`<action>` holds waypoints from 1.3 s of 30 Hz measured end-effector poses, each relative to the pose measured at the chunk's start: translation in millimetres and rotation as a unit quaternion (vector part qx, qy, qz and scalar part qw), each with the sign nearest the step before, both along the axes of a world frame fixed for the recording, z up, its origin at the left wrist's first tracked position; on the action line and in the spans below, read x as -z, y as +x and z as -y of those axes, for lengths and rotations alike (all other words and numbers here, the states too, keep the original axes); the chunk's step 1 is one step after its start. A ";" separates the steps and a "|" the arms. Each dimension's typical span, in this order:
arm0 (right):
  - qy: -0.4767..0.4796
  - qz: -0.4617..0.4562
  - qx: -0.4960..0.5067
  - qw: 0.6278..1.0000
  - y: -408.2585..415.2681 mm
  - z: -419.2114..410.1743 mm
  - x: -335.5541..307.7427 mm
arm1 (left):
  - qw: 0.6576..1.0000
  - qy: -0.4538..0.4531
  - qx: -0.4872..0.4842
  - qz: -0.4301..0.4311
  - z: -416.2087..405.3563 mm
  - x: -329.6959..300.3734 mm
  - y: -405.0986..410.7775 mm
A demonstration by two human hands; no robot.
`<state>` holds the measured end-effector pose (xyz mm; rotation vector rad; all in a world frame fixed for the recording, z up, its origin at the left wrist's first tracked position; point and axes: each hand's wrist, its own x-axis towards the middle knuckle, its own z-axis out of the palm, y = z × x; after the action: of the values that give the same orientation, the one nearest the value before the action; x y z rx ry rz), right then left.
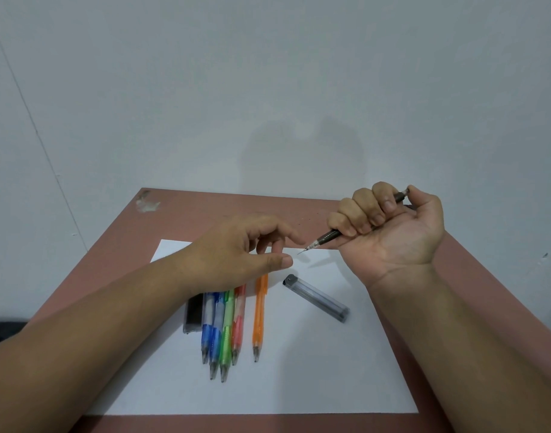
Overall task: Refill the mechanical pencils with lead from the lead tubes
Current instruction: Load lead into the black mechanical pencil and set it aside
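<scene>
Right hand: the right hand (389,223) is curled tight around a dark pencil (332,235), palm up, thumb at the pencil's top end. A thin bit of lead pokes out of the tip, which points left.
Left hand: the left hand (236,245) holds nothing. Its fingers are loose, close to the pencil tip but not touching it.
Work done: it looks like the dark pencil is being filled or tested. I cannot tell if any others are done.
Work left: five colored pencils (228,320) lie near, under the left arm, maybe waiting.
Lead tubes: the gray lead tube (316,297) lies closed on the white paper (299,370), below the right hand. A black tube (193,314) lies left of the colored pencils.
</scene>
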<state>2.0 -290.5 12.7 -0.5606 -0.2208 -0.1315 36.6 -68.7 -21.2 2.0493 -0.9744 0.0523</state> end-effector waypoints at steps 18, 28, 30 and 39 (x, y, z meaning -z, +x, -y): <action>-0.029 -0.015 0.033 0.999 4.2 1.1 4.7 | 1.000 0.027 -0.007 0.011 -1.8 -2.2 -1.1; -0.032 -0.022 0.035 0.999 6.0 1.9 7.2 | 0.996 0.050 -0.022 0.065 -1.5 -0.6 1.5; -0.028 -0.024 0.035 0.999 6.1 2.7 7.5 | 0.995 0.060 -0.032 0.073 -1.2 1.1 3.1; -0.018 -0.027 0.032 0.999 6.0 2.9 8.2 | 0.987 0.088 -0.064 0.115 -1.0 0.5 6.6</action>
<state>8.0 -293.3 4.5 -0.6060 -0.1537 -0.1747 43.2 -67.8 -21.7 2.3039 -1.0165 0.2861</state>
